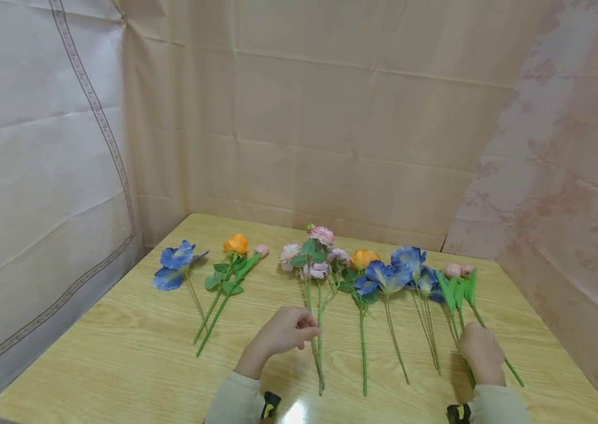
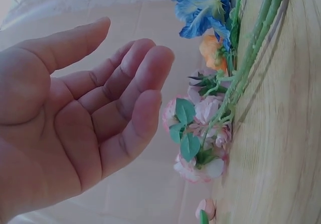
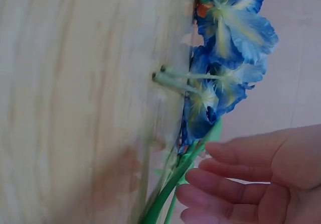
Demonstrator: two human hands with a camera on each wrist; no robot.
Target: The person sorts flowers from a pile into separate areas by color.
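On the table (image 1: 118,330), the left hand (image 1: 283,333) is seen with relaxed, spread fingers at the stems of the pink spray (image 1: 311,253), touching or just beside them. The right hand (image 1: 481,353) is laid, loosely uncurled, over the bud stems (image 1: 460,294). Only the left wrist view shows an empty palm; only the right wrist view shows blue blooms (image 3: 225,58) just beyond the fingertips (image 3: 200,179).

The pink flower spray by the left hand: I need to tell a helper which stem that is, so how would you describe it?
On the wooden table, flowers lie in a row with heads toward the back wall. Near the middle, just right of the left hand, lies the pink flower spray. It alone carries several pale pink ruffled blooms with round green leaves; its neighbours are an orange flower and blue flowers.
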